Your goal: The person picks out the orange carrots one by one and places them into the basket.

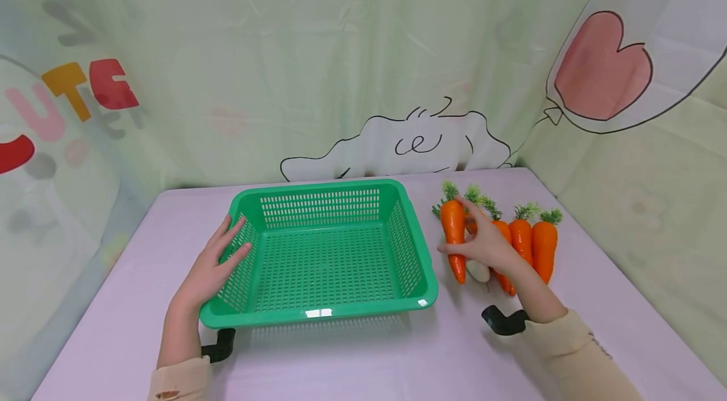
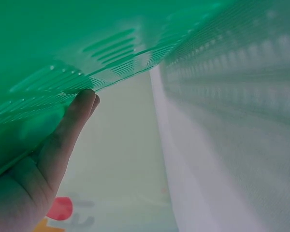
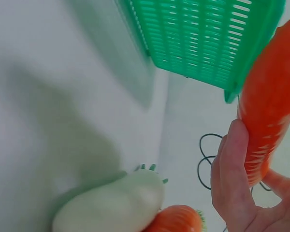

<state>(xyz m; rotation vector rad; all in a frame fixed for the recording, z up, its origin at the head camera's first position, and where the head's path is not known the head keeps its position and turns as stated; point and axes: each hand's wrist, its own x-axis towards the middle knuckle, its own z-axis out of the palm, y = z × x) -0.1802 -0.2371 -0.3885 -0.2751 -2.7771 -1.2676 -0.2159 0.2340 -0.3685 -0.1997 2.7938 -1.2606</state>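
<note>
An orange carrot with a leafy green top (image 1: 453,230) is pinched between the thumb and fingers of my right hand (image 1: 488,243), right of the green basket (image 1: 318,316). The right wrist view shows this carrot (image 3: 270,92) raised above the table, fingers (image 3: 232,169) along its side. My left hand (image 1: 207,271) lies over the basket's left rim with fingers spread. From the left wrist view, that hand (image 2: 48,174) touches the outside of the basket (image 2: 121,34), whose underside appears tilted up off the table.
Several carrots (image 1: 544,249) lie in a row at the right of the table. A white vegetable (image 1: 478,271) is beneath my right hand, also seen in the right wrist view (image 3: 111,205). A patterned curtain (image 1: 363,60) hangs behind the table.
</note>
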